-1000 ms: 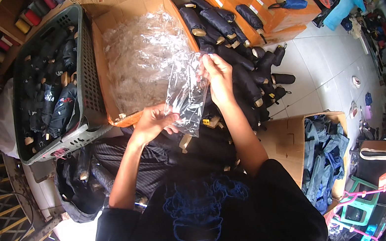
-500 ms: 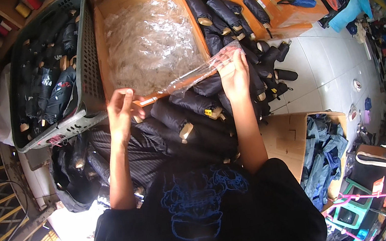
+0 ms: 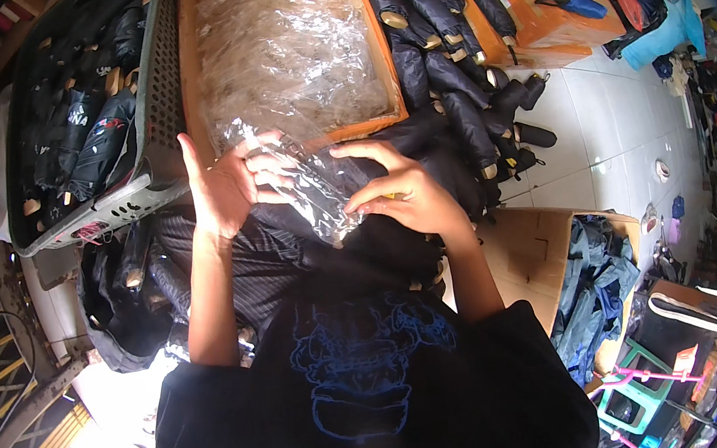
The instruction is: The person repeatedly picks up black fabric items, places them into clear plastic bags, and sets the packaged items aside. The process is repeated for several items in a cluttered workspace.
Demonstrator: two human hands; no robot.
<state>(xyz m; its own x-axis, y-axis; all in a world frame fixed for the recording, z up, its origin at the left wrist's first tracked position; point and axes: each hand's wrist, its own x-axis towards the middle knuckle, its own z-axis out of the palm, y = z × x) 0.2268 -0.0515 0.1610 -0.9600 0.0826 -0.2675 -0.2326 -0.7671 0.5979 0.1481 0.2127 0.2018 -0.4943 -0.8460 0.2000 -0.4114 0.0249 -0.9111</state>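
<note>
My only view is a head-worn fisheye looking steeply down, close over my lap. Edges bend toward the frame's dark rim.

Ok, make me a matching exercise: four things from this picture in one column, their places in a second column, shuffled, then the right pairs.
Things:
1. clear plastic sleeve
2. cardboard box of clear bags
3. grey basket of folded umbrellas
4. pile of dark folded umbrellas

Places:
A. far left, beside the box
B. between the left hand and right hand
C. on the floor right of the box
D. straight ahead, above the hands

Pairs: 1-B, 2-D, 3-A, 4-C
</note>
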